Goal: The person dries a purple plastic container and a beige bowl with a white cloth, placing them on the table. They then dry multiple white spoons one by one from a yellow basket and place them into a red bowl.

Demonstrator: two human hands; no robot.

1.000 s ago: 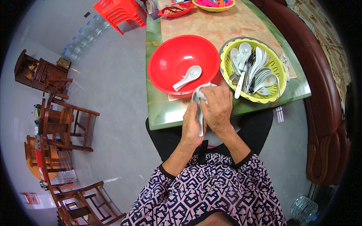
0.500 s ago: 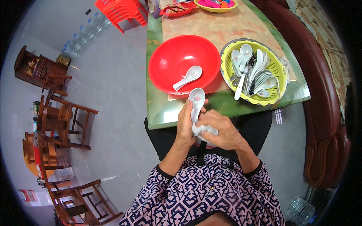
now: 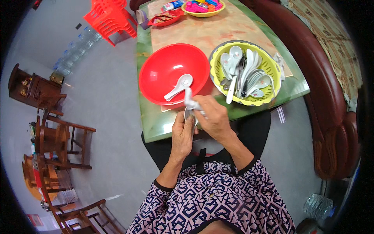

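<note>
In my left hand (image 3: 181,136), closed at the table's near edge, is a white soup spoon (image 3: 187,114), tilted and partly covered by my fingers. My right hand (image 3: 213,116) grips a crumpled white cloth or tissue (image 3: 190,100) against the spoon's bowl end; the cloth is a little blurred. Just beyond, a red basin (image 3: 159,74) holds a white spoon (image 3: 181,85) with a flower print, its handle toward me. To the right, a yellow scalloped basket (image 3: 268,61) is filled with several white spoons (image 3: 235,54) and some metal cutlery.
The green marbled table (image 3: 154,130) carries a red dish (image 3: 165,20) and a yellow bowl (image 3: 204,12) of colourful pieces at its far end. A brown leather sofa (image 3: 304,62) runs along the right. Wooden chairs (image 3: 68,144) and red stacked stools (image 3: 109,23) stand left.
My right hand has moved the cloth up from the spoon's handle end to its bowl end. The spoon in my left hand has tilted, and the view has shifted slightly.
</note>
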